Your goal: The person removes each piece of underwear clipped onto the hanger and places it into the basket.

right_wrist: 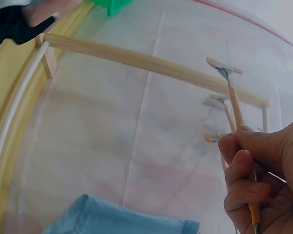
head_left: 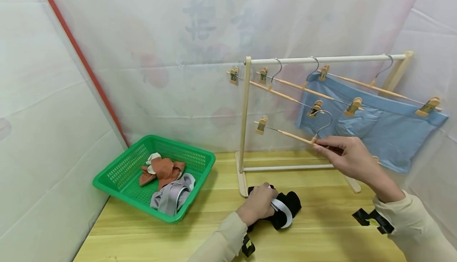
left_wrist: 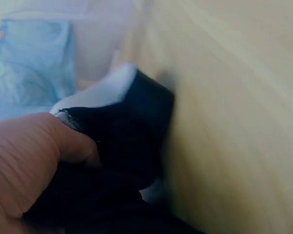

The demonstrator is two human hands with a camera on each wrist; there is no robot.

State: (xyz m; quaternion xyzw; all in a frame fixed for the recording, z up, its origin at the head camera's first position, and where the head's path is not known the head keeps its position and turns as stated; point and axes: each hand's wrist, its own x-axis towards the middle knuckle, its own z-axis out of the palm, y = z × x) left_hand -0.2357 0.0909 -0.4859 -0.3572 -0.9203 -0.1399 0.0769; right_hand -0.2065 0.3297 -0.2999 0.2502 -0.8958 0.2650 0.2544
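No word, brand or number can be read. Large, pale blue, brush-like characters (head_left: 200, 19) stand faintly on the creased white sheet (head_left: 171, 99) behind the yellow wood-grain desk (head_left: 143, 238), too washed-out to decipher. Yellow marks (head_left: 373, 222) on the black wrist mounts (head_left: 385, 223) are too small.

In the left wrist view, the black garment (left_wrist: 123, 146) is blurred and cut off.

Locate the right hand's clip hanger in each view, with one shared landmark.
Head: the clip hanger is right of centre, held by the right hand.
Left wrist: not in it.
Right wrist: right side, running down to the bottom edge.
Landmark: light-blue boxer briefs, right in head, upper left in left wrist, bottom in right wrist.
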